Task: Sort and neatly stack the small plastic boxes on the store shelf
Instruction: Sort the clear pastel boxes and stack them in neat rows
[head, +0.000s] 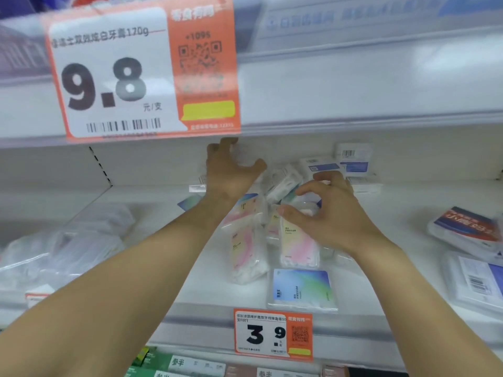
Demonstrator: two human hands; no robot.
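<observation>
Several small plastic boxes lie jumbled on the white shelf (190, 270). Two pastel pink-and-yellow boxes (247, 254) (298, 246) lean side by side, with a blue-green box (302, 289) lying flat in front of them. Clear boxes (283, 180) pile up behind, and blue-and-white boxes (326, 167) sit at the back. My left hand (231, 170) reaches deep over the pile, fingers bent and spread, with nothing seen in it. My right hand (334, 213) pinches a clear box (306, 206) between thumb and fingers atop the pile.
The upper shelf's edge with a large 9.8 price tag (136, 74) hangs low over my hands. Clear bags (62, 248) lie at the left. A red-and-blue pack (468, 227) and white packs (476, 284) lie at the right. A 3.9 tag (272, 334) marks the front rail.
</observation>
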